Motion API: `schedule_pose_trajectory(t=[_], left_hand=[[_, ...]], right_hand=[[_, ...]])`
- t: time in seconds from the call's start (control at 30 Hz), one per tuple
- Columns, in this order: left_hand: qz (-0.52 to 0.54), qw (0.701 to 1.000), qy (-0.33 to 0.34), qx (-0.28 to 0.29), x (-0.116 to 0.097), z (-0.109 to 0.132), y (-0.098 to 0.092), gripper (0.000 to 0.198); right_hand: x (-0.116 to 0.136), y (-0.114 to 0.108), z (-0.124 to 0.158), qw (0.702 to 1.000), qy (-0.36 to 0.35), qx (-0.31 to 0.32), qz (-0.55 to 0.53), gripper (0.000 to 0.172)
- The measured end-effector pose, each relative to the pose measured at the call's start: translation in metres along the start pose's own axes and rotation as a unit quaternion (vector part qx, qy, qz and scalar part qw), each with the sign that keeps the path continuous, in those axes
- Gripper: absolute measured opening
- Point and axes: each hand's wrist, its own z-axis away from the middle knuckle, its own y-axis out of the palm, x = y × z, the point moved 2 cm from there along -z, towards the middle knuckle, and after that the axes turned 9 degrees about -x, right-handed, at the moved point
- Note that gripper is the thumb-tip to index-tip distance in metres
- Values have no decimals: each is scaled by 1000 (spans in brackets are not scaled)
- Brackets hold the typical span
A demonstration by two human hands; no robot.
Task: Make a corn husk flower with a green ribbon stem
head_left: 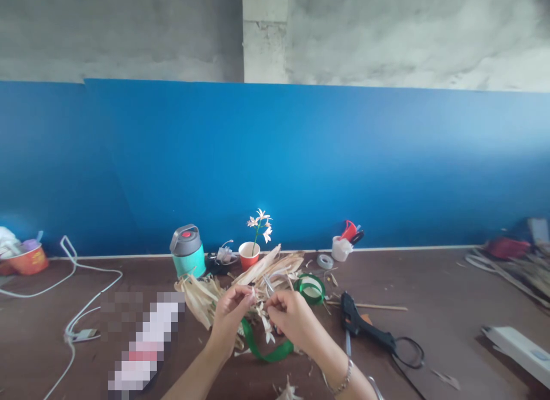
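"Where's it bright?"
"On the right. The blue board [335,165] has a pale shine there. The wall [412,39] is dimmer on the left."
"Any shadows?"
"A dark one by the white box [522,351]."
"Is it clear?"
"A bit fuzzy. The box looks stretched, the red thing [509,248] looks smeary, and big squares [146,342] hide something."

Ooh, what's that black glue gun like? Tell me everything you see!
The glue gun looks like black plastic, with a small orange part by its handle and a pale stick at its back end. It lies on its side on the brown table, nose toward the blue panel, handle slanting right. A black cord loops near the handle's end. Whether the thin wooden stick beside it touches it is unclear. Nobody is holding it.
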Motion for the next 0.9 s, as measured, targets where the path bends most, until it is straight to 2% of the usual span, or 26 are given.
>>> schedule_pose_trajectory(t=[0.9], left_hand=[[3,1000,-8,27,6,-1,-3,20]], right_hand=[[0,1,0,1000,-3,5,-18,12]])
